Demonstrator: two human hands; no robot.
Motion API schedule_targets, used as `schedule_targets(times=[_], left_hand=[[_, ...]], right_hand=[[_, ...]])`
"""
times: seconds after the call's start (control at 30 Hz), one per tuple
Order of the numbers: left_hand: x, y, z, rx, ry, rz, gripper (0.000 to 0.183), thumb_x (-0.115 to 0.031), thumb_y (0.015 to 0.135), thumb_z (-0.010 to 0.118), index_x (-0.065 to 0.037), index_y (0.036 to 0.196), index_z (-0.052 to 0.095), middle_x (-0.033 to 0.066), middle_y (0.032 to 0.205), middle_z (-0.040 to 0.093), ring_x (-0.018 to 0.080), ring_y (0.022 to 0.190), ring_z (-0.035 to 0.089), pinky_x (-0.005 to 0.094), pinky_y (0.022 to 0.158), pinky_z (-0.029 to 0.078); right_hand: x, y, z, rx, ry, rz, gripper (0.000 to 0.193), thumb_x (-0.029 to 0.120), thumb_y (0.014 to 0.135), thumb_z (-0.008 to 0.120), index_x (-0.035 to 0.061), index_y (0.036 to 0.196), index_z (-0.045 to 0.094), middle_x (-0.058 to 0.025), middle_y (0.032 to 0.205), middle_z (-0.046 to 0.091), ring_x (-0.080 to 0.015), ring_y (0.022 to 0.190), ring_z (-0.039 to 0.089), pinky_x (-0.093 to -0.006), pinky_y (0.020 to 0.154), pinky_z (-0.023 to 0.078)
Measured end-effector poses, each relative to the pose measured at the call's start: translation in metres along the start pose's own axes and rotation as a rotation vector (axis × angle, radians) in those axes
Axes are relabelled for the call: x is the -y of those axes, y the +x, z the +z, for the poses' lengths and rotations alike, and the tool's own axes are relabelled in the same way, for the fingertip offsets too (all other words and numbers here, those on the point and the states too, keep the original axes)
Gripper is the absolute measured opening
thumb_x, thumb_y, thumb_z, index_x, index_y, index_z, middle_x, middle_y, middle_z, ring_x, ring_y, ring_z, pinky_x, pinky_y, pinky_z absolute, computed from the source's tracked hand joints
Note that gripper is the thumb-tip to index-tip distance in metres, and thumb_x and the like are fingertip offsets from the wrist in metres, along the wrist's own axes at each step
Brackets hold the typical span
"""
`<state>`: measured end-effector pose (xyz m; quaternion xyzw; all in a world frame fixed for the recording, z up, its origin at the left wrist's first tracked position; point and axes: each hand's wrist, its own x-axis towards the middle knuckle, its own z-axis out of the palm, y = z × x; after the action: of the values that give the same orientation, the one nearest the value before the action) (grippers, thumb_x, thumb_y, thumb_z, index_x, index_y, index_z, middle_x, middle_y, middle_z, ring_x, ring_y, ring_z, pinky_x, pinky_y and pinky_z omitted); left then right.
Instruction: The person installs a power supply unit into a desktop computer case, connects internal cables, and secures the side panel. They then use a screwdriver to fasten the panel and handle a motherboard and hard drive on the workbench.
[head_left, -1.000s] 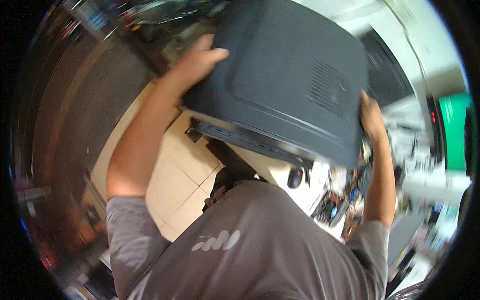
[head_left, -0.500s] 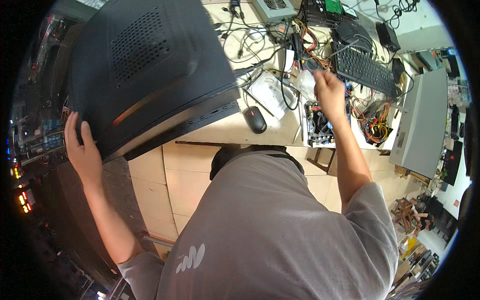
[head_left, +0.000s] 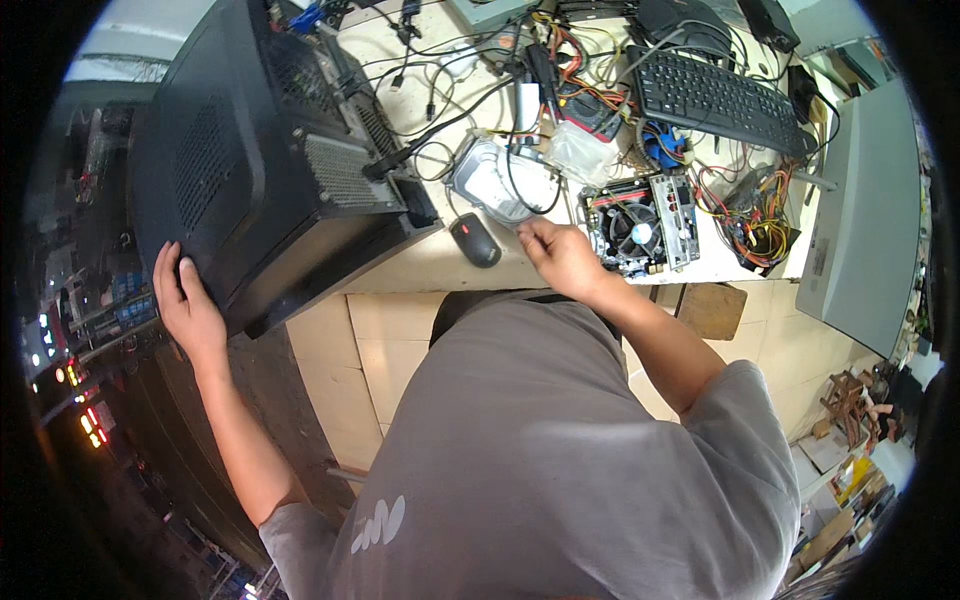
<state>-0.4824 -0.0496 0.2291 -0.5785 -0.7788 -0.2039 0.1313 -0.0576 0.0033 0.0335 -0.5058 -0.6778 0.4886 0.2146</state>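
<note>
A black computer case (head_left: 215,210) stands at the left of the table, its perforated rear face and a plugged-in cable turned partly into view. My left hand (head_left: 192,310) rests against the case's near left side, fingers stretched out. Over the table's front edge, my right hand (head_left: 566,260) is closed, thumb and fingertips together; whatever they may hold is hidden. Just beyond those fingertips lies a silver hard drive (head_left: 482,178), and a black mouse (head_left: 475,242) is to their left. On the right of this hand sits a circuit board with a cooling fan (head_left: 640,232).
A clear plastic bag (head_left: 582,155) lies behind the board, beside a blue fan (head_left: 662,146). Further back are a black keyboard (head_left: 715,100) and tangled cables. Coloured wires (head_left: 765,225) and a grey panel (head_left: 862,215) occupy the right. A wooden block (head_left: 710,311) shows below the table.
The case has turned, bringing its rear face into view. My right hand has come from the plastic bag toward the table's front edge, near the drive. My left hand stays on the case.
</note>
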Motion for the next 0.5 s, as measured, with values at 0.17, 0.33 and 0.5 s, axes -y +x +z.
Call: schedule_targets(times=[0.17,0.33,0.5], left_hand=[[-0.002,0.0,0.0,0.014,0.005,0.007,0.03,-0.012,0.098,0.047,0.005,0.12,0.059,0.0175,0.13,0.057,0.0299,0.122,0.053,0.0364,0.106,0.036],[-0.001,-0.003,0.0,0.013,0.015,-0.015,0.03,-0.011,0.098,0.047,0.003,0.12,0.06,0.0161,0.13,0.058,0.0281,0.122,0.053,0.0358,0.106,0.037],[-0.005,-0.005,-0.001,0.006,0.011,-0.033,0.029,-0.009,0.097,0.047,0.004,0.12,0.06,0.016,0.13,0.058,0.028,0.121,0.054,0.0356,0.105,0.038]], right_hand=[[-0.011,-0.005,-0.003,0.099,-0.047,0.059,0.019,0.02,0.092,0.059,0.0056,0.102,0.068,-0.0204,0.087,0.067,-0.0396,0.079,0.065,-0.0437,0.072,0.053],[-0.025,0.002,-0.016,-0.132,-0.008,-0.033,0.017,0.018,0.091,0.061,0.0056,0.1,0.068,-0.02,0.084,0.068,-0.0368,0.076,0.067,-0.0418,0.068,0.054],[-0.041,0.072,-0.052,-0.588,-0.302,-0.284,0.012,0.01,0.087,0.065,-0.0005,0.094,0.067,-0.0186,0.087,0.065,-0.0309,0.081,0.065,-0.0389,0.072,0.051]])
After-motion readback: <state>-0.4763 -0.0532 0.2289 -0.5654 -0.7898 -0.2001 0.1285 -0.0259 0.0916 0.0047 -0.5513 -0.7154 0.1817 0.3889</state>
